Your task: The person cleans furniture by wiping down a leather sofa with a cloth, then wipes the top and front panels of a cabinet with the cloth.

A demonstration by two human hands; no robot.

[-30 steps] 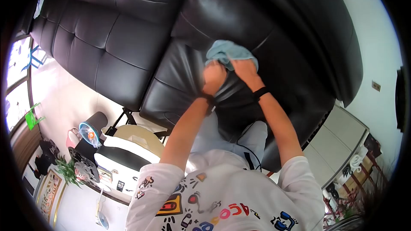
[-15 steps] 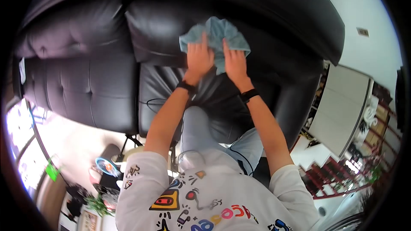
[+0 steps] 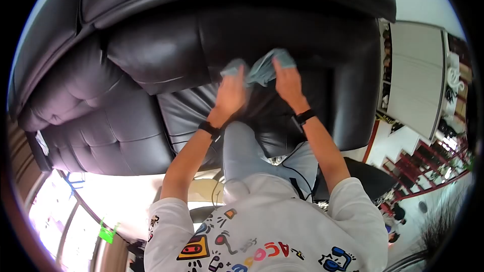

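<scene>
A blue-grey cloth (image 3: 265, 70) is bunched up between my two hands, just in front of the black leather sofa backrest (image 3: 242, 35). My left hand (image 3: 231, 95) holds the cloth's left end; motion smears its fingers. On the other end, my right hand (image 3: 289, 86) is closed, with a fold of cloth standing above its fingers. Whether the cloth touches the leather right now is hard to tell. Below the hands lies the creased sofa seat (image 3: 186, 113), where one of my knees (image 3: 239, 136) rests.
More tufted sofa sections (image 3: 111, 131) curve away to the left. The sofa's armrest (image 3: 353, 106) rises on the right, beside a pale cabinet (image 3: 416, 75). A thin black cable (image 3: 292, 156) runs by my legs. Bright windows (image 3: 55, 206) stand at lower left.
The cloth was spread wide under both flat hands against the backrest; now it is gathered up between them. Both hands sit lower in view, and the view has turned.
</scene>
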